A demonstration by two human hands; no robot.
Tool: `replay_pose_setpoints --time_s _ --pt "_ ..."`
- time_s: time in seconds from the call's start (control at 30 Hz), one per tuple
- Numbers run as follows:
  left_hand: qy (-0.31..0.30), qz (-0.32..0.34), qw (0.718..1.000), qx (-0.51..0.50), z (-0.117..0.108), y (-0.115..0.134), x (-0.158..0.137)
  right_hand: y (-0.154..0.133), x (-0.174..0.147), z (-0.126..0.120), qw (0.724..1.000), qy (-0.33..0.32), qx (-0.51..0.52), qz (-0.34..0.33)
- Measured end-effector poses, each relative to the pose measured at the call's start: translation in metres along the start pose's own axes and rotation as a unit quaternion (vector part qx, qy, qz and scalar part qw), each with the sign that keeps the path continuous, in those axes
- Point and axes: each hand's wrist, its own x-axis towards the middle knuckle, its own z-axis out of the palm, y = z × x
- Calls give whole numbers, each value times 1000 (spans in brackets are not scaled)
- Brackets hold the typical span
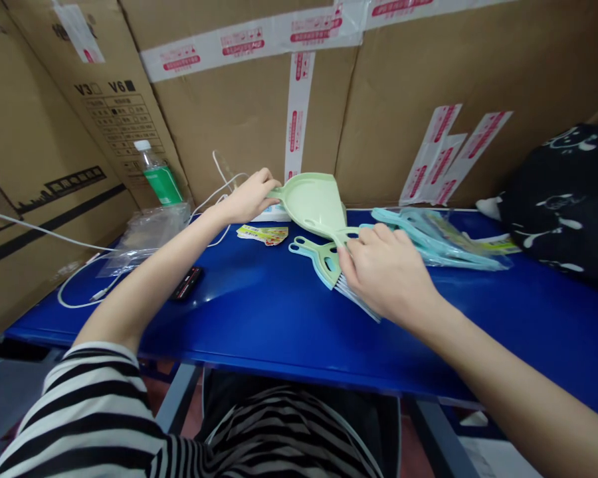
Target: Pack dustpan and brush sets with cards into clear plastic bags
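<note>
A light green dustpan [315, 198] is raised over the back of the blue table, its handle pinched in my left hand [253, 196]. My right hand [389, 271] is closed around a light green handle [339, 235] that meets the pan's lower edge. Whether this handle belongs to a second dustpan or a brush, I cannot tell. Below it, small hand brushes [323, 263] with green and light blue heads and pale bristles lie together, partly hidden by my right hand. To the right, light blue pieces [441, 242] rest in clear plastic wrapping.
Cardboard sheets [249, 113] wall off the table's back. A green-labelled bottle [160, 178], plastic bag [152, 229], white cables and a small black device [187, 283] are on the left. A printed card [263, 234] lies centrally. A black patterned bag [568, 199] is at right.
</note>
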Motion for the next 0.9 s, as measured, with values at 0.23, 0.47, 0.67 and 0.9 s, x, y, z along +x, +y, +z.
replay_pose_setpoints --time_s 0.23,0.47,0.67,0.9 --pt "-31 -22 999 -31 44 -18 55 -15 3 -1 988 -147 -57 -1" --pt "-117 -44 992 -23 63 -15 74 -20 8 -4 975 -216 -41 15" --pt "-146 -56 987 47 60 -4 70 -18 10 -2 971 -239 -27 4" --pt "-183 -83 972 124 44 2 65 -12 12 4 974 -226 -21 12"
